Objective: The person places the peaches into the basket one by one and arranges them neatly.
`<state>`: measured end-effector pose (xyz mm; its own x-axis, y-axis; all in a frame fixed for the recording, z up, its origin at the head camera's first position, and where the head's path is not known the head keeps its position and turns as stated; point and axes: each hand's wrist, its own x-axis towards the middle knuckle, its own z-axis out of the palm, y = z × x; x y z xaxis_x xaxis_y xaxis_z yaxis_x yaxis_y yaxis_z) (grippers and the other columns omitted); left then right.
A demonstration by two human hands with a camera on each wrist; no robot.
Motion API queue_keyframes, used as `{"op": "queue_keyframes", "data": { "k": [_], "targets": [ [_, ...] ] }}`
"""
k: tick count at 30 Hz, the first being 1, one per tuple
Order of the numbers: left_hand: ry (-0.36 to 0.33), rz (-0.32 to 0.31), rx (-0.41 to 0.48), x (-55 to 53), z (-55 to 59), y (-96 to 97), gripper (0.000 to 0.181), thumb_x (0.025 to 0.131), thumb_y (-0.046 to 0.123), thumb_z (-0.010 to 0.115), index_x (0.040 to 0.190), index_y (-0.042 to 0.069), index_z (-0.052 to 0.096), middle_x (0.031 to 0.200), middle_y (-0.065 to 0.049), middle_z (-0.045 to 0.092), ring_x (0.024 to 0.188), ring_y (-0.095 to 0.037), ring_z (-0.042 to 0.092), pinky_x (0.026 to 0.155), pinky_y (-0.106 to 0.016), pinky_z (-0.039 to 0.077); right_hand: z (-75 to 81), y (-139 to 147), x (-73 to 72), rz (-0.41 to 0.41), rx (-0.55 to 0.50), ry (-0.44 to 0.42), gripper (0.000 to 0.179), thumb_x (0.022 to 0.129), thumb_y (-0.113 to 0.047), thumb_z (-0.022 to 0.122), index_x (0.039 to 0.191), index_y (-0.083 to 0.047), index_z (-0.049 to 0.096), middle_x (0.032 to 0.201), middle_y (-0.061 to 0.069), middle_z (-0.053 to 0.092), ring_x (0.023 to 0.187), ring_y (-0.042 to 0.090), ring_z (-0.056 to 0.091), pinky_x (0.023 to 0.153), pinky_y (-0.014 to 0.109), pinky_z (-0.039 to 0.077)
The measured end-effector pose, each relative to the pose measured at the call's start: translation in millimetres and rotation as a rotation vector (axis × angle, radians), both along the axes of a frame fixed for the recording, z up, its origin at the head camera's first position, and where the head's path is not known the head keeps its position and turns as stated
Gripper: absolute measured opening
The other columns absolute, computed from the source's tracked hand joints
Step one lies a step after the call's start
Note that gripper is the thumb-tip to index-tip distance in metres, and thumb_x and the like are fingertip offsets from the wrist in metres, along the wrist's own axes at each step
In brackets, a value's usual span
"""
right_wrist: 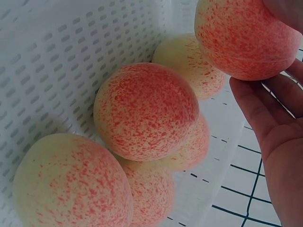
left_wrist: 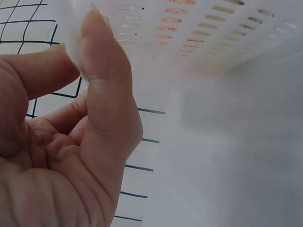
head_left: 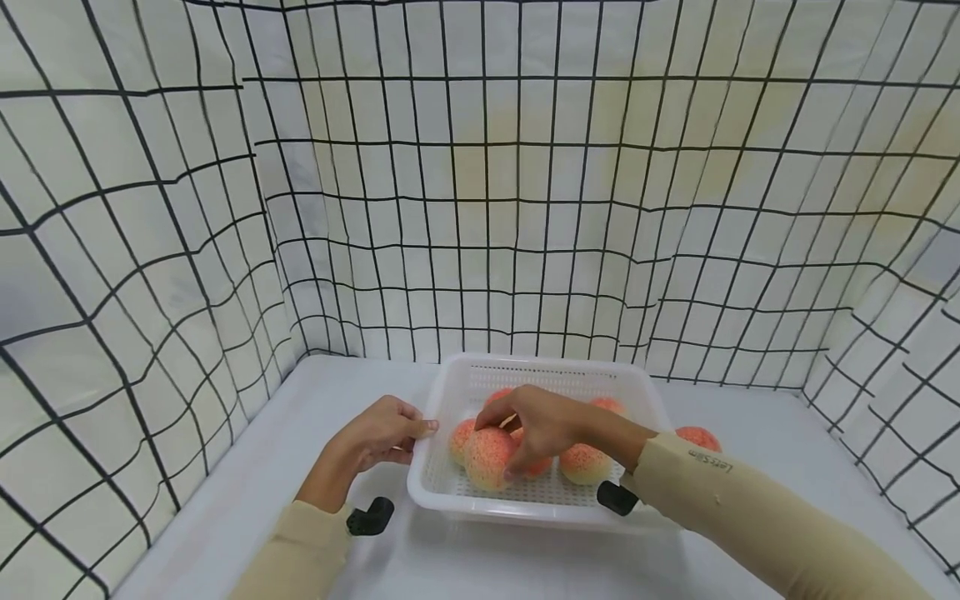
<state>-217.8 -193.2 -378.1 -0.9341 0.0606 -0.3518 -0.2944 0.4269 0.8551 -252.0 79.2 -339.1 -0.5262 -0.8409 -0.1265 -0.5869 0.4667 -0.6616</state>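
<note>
A white perforated plastic basket (head_left: 517,512) stands on the table with several peaches inside, yellow with red speckles. My left hand (head_left: 386,433) pinches its left rim; the left wrist view shows the thumb (left_wrist: 106,61) against the basket's outer side. Over the basket's left half, my right hand (head_left: 542,421) grips one peach (head_left: 487,460) between thumb and fingers. In the right wrist view that held peach (right_wrist: 244,40) overlaps a paler peach (right_wrist: 182,64) behind it. One speckled peach (right_wrist: 147,111) rests on top of others, and another peach (head_left: 585,465) lies under my right wrist.
A further peach (head_left: 699,437) lies on the white table (head_left: 465,567), right of the basket and partly behind my right sleeve (head_left: 750,500). Black netting over white sheeting encloses the table at the back and both sides.
</note>
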Motion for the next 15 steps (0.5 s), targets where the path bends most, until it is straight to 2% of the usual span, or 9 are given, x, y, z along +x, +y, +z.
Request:
{"op": "queue_keyframes", "data": {
  "k": [5,15],
  "targets": [
    [0.007,-0.006,0.003,-0.3,-0.7,0.6,0.026,0.099,0.023,0.073,0.106,-0.001,0.076,0.097,-0.012,0.077,0.078,-0.021,0.07,0.07,-0.034,0.063,-1.9,-1.2,-0.6,0.0,0.01,0.001,0.059,0.076,-0.013,0.088,0.131,-0.021,0.07,0.125,-0.018,0.068,0.115,0.002,0.064,0.108,0.027,0.051],
    [0.005,-0.034,0.034,1.4,1.2,-1.0,0.026,0.099,0.022,0.072,0.105,-0.003,0.076,0.093,-0.01,0.076,0.075,-0.017,0.069,0.066,-0.03,0.061,-4.6,-4.2,-3.7,0.028,0.05,0.062,0.062,0.074,-0.02,0.092,0.132,-0.021,0.07,0.122,-0.017,0.07,0.111,0.002,0.065,0.101,0.027,0.054]
  ]
}}
